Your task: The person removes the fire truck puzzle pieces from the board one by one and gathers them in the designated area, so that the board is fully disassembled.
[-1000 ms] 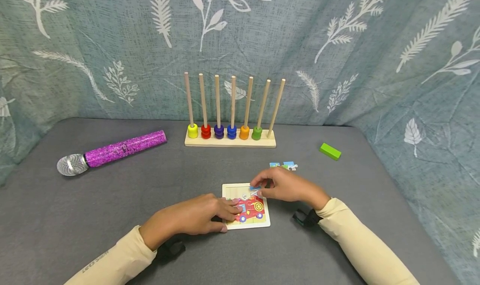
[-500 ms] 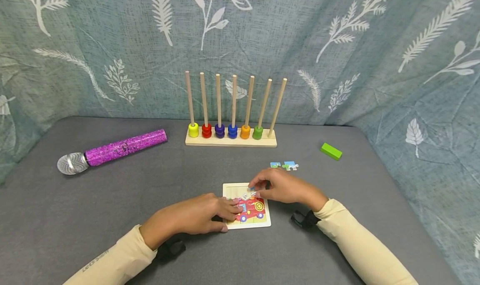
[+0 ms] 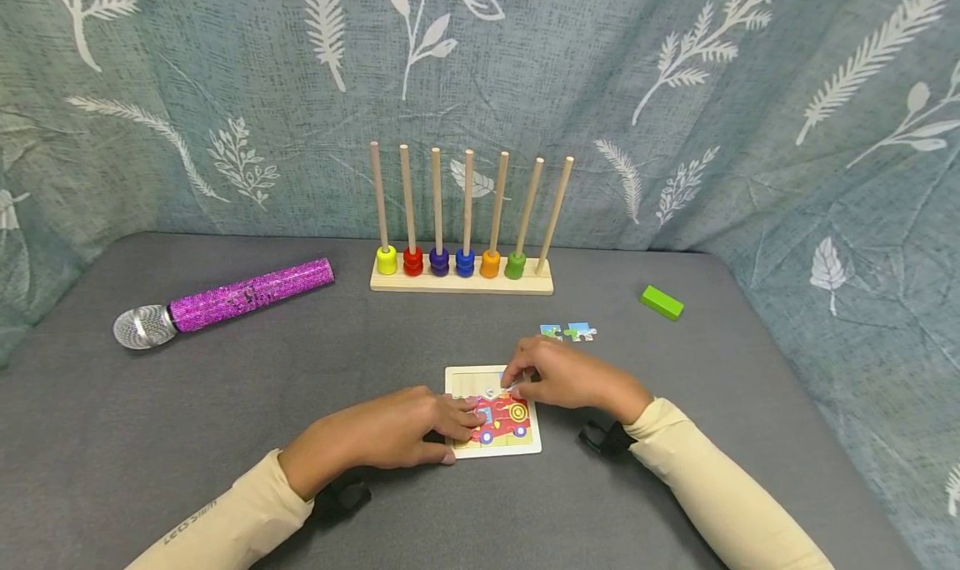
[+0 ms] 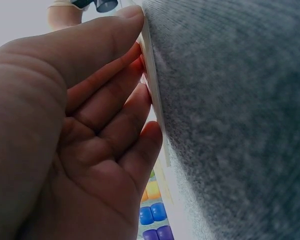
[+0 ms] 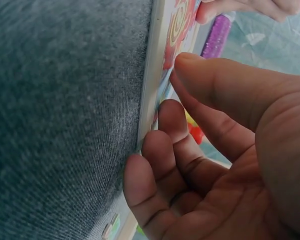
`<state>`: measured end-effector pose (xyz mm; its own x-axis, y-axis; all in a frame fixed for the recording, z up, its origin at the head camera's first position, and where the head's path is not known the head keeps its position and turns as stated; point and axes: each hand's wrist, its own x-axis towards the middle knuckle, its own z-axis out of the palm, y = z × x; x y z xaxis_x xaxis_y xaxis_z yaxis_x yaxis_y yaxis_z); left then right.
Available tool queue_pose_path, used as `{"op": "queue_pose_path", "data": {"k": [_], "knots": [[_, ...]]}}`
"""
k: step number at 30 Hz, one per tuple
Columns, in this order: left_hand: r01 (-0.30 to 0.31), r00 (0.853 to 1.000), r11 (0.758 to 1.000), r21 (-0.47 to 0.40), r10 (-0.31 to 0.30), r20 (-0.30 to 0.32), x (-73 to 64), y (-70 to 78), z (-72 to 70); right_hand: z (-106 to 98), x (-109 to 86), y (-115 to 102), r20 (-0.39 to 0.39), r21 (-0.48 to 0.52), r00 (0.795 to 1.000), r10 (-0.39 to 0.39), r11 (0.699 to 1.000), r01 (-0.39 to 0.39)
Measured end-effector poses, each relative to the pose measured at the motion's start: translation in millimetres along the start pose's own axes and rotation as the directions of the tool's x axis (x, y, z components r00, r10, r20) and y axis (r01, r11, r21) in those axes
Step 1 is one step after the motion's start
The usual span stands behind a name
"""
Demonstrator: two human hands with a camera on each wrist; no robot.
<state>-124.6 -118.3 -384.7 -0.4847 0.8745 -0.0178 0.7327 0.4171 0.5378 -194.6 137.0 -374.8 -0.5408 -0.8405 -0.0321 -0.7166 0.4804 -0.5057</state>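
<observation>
A small jigsaw puzzle in a pale wooden frame (image 3: 498, 452) lies on the table, showing a red vehicle (image 3: 501, 416) with blue wheels. Across its left side rests my left hand (image 3: 397, 428), fingers extended over the picture and thumb at the frame's lower left corner. My right hand (image 3: 566, 374) is over the upper right of the puzzle, thumb and index finger pinching a blue-and-white puzzle piece mostly hidden by the fingers. In the right wrist view, the other fingers (image 5: 172, 120) curl beside the frame's edge. Bare wood (image 3: 468, 382) shows at the upper left inside the frame.
Two loose puzzle pieces, one (image 3: 551, 331) beside the other (image 3: 581, 332), lie behind my right hand. A wooden peg stand (image 3: 461, 285) with coloured beads stands at the back. A purple glittery microphone (image 3: 240, 299) lies left, a green block (image 3: 662, 302) right.
My right hand has shifted slightly, its fingertips pressing in lower and closer to the puzzle with the piece. The left hand has stayed in place.
</observation>
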Motion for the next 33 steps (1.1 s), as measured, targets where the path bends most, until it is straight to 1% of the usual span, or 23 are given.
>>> {"op": "queue_pose_path", "data": {"k": [7, 10, 15, 19, 25, 27, 33], "knots": [[0.002, 1.000, 1.000, -0.023, -0.002, -0.014, 0.2, -0.4, 0.2, 0.9, 1.2, -2.7, -0.005, 0.007, 1.000, -0.021, 1.000, 0.021], [-0.001, 1.000, 1.000, -0.018, 0.000, -0.016, -0.4, -0.4, 0.4, 1.5, 1.2, -3.0, -0.006, 0.009, 1.000, -0.009, 1.000, 0.009], [-0.003, 1.000, 1.000, -0.017, 0.003, -0.015, -0.8, -0.5, 0.6, 3.3, 2.2, -2.6, -0.015, -0.017, 1.000, 0.004, 1.000, -0.005], [-0.009, 1.000, 1.000, -0.016, 0.009, -0.017, 0.3, -0.9, 0.6, 3.2, 1.9, -3.2, -0.021, -0.028, 0.999, 0.029, 0.999, -0.030], [0.012, 1.000, 0.999, -0.031, -0.013, -0.005, 1.0, -0.8, 0.3, 2.6, 1.5, -4.2, -0.019, -0.028, 0.999, 0.051, 0.998, -0.051], [0.008, 1.000, 1.000, -0.027, -0.009, -0.007, 0.8, -0.8, 0.2, 2.6, 1.8, -3.7, -0.022, -0.014, 0.998, 0.054, 0.998, -0.055], [0.007, 1.000, 0.999, -0.038, -0.007, -0.008, 0.3, -0.4, -0.4, 1.0, 2.3, -2.0, -0.055, 0.088, 0.996, 0.066, 0.994, -0.061]]}}
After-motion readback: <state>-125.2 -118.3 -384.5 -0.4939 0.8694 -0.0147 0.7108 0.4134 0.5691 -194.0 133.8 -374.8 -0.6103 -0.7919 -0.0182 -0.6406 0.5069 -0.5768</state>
